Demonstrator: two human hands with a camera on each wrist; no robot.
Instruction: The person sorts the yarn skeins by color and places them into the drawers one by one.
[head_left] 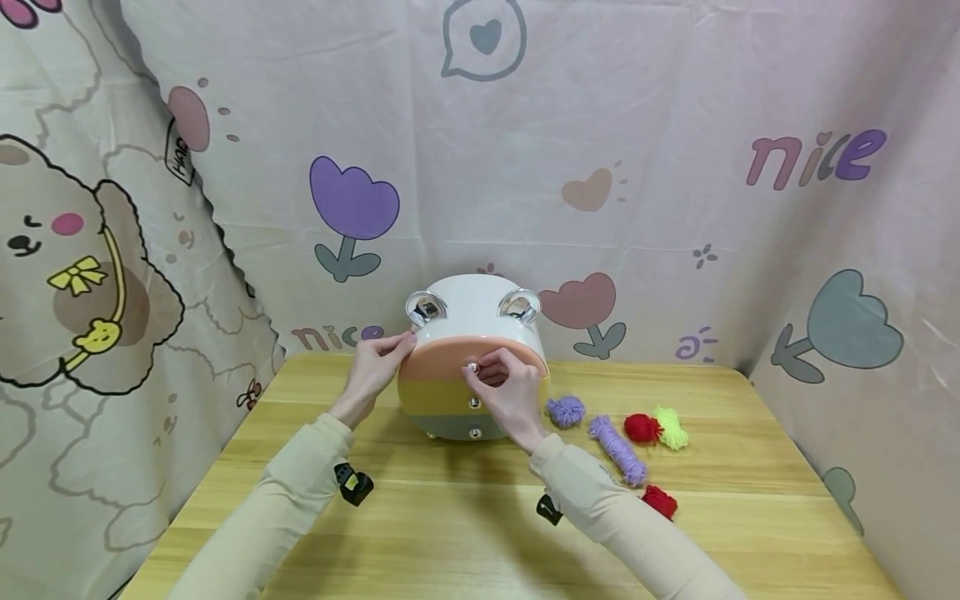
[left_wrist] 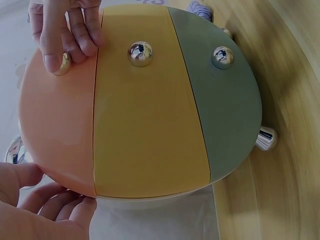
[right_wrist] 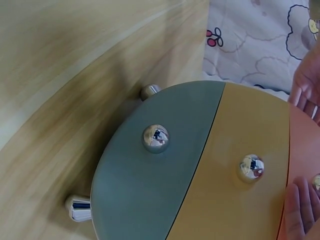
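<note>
A small rounded drawer cabinet (head_left: 480, 304) stands on the table, its white body topped by two silver ring shapes. Its front has an orange drawer (left_wrist: 60, 120), a yellow drawer (left_wrist: 145, 120) and a grey-green drawer (left_wrist: 220, 110), each with a round silver knob. My right hand (head_left: 510, 392) pinches the knob (left_wrist: 64, 65) of the orange top drawer between thumb and fingers. At the cabinet's upper left edge, my left hand (head_left: 372, 372) rests its thumb and fingertips against the side. All three drawers sit flush in the front.
Right of the cabinet lie a purple yarn bundle (head_left: 566, 411), a longer purple yarn skein (head_left: 618, 451), a red yarn bundle (head_left: 642, 428), a yellow-green one (head_left: 671, 427) and another red one (head_left: 660, 502). A printed curtain (head_left: 480, 167) hangs behind the wooden table (head_left: 420, 533).
</note>
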